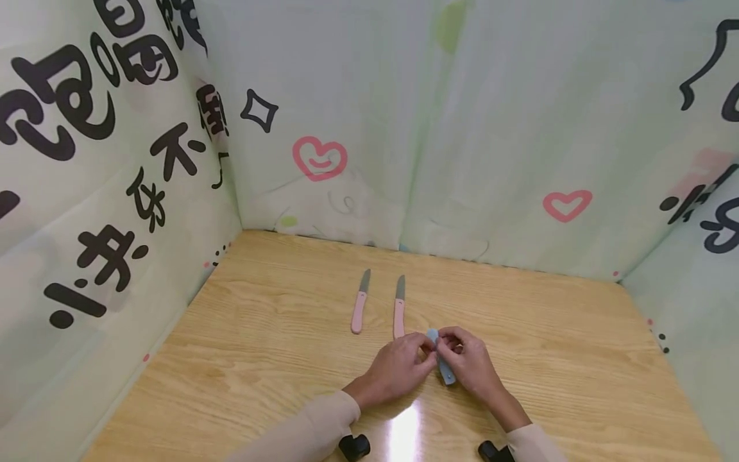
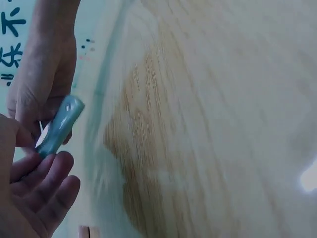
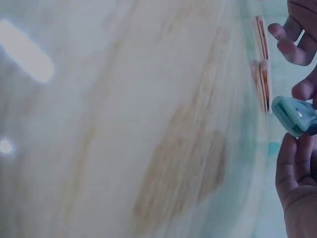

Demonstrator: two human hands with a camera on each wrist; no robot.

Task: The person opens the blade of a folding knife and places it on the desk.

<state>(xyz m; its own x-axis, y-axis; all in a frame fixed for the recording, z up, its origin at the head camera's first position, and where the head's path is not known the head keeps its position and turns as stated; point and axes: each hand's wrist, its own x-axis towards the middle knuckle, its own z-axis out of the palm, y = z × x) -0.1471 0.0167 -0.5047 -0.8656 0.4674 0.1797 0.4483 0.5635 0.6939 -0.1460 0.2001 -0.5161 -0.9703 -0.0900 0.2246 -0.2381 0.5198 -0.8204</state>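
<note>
A light-blue folding knife [image 1: 446,373] is between my two hands, low over the table. Near its upper end, my left hand [image 1: 395,369] pinches it with thumb and forefinger. My right hand [image 1: 472,364] grips it from the right side, fingers bent around the handle. The left wrist view shows a pale sliver beside the blue handle [image 2: 67,121], partly covered by fingers. In the right wrist view a long slot runs along the handle [image 3: 290,115]. Just left of my hands lies a pink-handled knife [image 1: 399,314], its handle end overlapped by my left hand.
Farther left, a second pink-handled knife [image 1: 358,311] lies on the wooden table [image 1: 277,333], blade pointing away. Printed curtains [image 1: 491,128] enclose the table at the back and both sides. Light glares off the table near my forearms.
</note>
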